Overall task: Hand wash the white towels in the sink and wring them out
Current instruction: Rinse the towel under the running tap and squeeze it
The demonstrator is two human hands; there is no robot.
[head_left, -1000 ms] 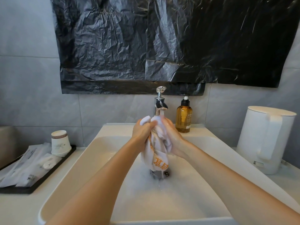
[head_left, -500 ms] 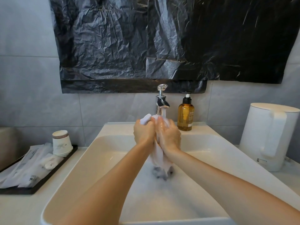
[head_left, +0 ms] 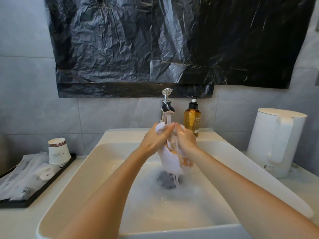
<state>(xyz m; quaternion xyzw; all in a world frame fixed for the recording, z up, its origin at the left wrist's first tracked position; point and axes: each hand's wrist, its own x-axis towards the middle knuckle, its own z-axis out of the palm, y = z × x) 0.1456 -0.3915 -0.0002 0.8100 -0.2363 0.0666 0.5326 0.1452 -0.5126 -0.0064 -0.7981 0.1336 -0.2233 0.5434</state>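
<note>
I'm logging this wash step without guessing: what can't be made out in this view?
Head view:
- Print on the towel: orange letters bunched between left hand and right hand, unreadable.
- Under the towel, a dark shape: drain or cloth, blurred by water.
- Label on the bottle: too small to read.
- Print on the packets on the tray: too small, cut by the left edge.
- What the black plastic covers: hidden.

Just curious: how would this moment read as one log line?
phase: washing | left hand: grips towel | right hand: grips towel | faucet: running | sink: cloudy water
</note>
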